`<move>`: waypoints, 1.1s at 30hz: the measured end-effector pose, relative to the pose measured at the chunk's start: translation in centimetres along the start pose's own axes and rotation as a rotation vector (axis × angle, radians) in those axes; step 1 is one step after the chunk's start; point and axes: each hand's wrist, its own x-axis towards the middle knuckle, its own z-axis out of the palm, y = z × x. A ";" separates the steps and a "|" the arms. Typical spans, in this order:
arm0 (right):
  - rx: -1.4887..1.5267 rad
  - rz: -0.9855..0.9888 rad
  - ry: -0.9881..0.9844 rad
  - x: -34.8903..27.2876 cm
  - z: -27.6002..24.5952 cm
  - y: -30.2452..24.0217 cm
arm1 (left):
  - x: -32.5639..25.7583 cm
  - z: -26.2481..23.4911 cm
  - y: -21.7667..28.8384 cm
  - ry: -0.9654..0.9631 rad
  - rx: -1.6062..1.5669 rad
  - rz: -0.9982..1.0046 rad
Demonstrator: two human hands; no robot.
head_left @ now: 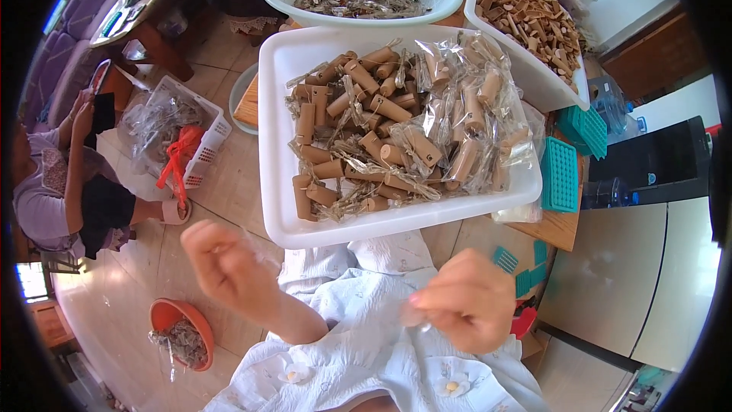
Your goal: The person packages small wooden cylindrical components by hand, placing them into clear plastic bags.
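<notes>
My left hand (232,278) is raised over my lap to the left, blurred by motion, its fingers curled closed. Whatever it holds, if anything, is too smeared to name. My right hand (469,301) is above the right side of my lap, thumb and finger pinched together. Something faint and see-through seems to be at its fingertips. Just beyond both hands stands a white tray (343,235). Tan cork-like cylinders (389,108) with thin coiled strands fill it, and clear plastic bags (476,107) holding more of them lie at its right.
Behind the tray are a pale basin (278,1) of tangled strands and a white bin (526,57) of tan pieces. Teal racks (560,174) stand at the right. An orange bucket (206,358) and a white crate (217,133) are on the floor. Another person (49,191) sits left.
</notes>
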 end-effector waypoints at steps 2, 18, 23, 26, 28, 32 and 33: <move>0.076 0.026 0.051 -0.1 0.1 0.3 | 0.1 0.4 0.6 0.177 -0.364 -0.178; 0.780 0.360 0.263 -0.2 2.7 1.1 | -3.4 1.7 1.1 -0.753 -0.545 -0.251; 0.848 0.390 0.277 -0.4 2.7 1.3 | -2.9 1.7 0.8 -0.896 -0.442 -0.220; 0.806 0.343 0.220 -0.6 2.7 1.7 | -3.2 1.9 1.0 -0.871 -0.445 -0.253; 0.829 0.371 0.222 -0.5 2.8 1.5 | -3.6 2.1 1.2 -0.809 -0.466 -0.303; 0.851 0.397 0.309 -0.2 2.6 1.3 | -2.8 2.2 1.6 -0.786 -0.473 -0.128; 0.853 0.395 0.322 -0.1 2.4 1.3 | -2.3 2.2 1.8 -0.936 -0.414 -0.047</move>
